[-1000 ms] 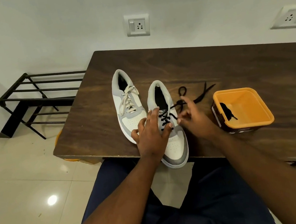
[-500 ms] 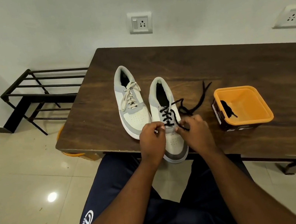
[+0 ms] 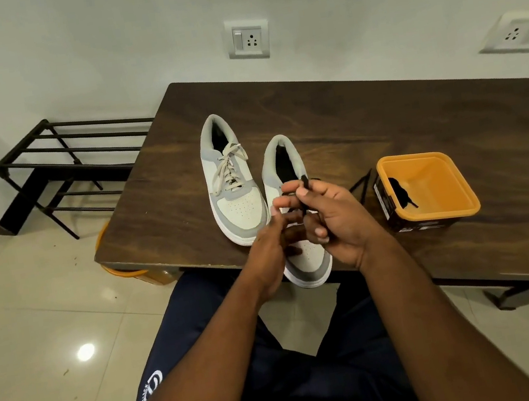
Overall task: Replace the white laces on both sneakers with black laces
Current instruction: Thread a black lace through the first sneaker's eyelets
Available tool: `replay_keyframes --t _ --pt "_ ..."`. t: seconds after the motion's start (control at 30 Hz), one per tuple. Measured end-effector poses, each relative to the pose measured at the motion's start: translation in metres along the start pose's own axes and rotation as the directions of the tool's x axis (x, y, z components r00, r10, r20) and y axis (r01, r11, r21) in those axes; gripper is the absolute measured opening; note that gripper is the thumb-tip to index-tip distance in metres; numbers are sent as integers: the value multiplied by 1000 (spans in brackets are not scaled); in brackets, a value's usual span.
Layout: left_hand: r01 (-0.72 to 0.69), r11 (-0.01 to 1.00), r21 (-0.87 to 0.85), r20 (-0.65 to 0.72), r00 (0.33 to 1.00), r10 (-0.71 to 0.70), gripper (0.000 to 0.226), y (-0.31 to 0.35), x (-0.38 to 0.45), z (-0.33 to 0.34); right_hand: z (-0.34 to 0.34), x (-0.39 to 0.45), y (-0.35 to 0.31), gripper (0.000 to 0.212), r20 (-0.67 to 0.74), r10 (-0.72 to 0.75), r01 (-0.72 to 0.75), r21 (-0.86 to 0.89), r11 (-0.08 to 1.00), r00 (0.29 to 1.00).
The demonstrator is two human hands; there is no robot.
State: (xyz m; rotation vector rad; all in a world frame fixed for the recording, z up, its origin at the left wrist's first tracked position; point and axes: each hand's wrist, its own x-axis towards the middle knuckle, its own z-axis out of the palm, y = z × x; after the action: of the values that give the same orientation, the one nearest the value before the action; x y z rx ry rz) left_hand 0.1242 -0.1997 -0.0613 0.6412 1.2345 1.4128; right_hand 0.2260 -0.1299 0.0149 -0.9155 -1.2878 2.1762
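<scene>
Two grey and white sneakers stand side by side on the dark wooden table (image 3: 382, 119). The left sneaker (image 3: 231, 184) carries white laces (image 3: 227, 168). The right sneaker (image 3: 295, 216) is threaded with a black lace (image 3: 302, 185), and its toe hangs over the table's front edge. Both hands are raised over the right sneaker's lacing. My right hand (image 3: 335, 220) pinches a loop of the black lace between thumb and fingers. My left hand (image 3: 269, 248) pinches the lace just beside it. A loose end of the lace (image 3: 363, 184) lies toward the tub.
An orange plastic tub (image 3: 427, 190) with another black lace (image 3: 402, 194) inside stands right of the sneakers. A black metal rack (image 3: 60, 166) stands on the tiled floor at the left. Wall sockets (image 3: 248, 39) sit behind the table.
Both hands rose from the lower eyelets and now hold a loop of the black lace above the tongue. The loose lace on the table was drawn in toward the shoe.
</scene>
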Motion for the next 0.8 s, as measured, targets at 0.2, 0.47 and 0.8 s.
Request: replay_keyframes --t 0.2,0.47,0.8 --pt "-27 997 73 -128 991 36 27 17 -5 -4 -28 18 -16 24 -408 -84 -19 -240 971 909" --pt "-88 948 307 -179 973 149 23 43 -7 0 -34 4 22 40 18 -395 249 -803 542 918" --pt "-95 921 378 -256 945 203 13 53 -6 -38 -76 16 17 46 -241 -554 36 -896 442 797"
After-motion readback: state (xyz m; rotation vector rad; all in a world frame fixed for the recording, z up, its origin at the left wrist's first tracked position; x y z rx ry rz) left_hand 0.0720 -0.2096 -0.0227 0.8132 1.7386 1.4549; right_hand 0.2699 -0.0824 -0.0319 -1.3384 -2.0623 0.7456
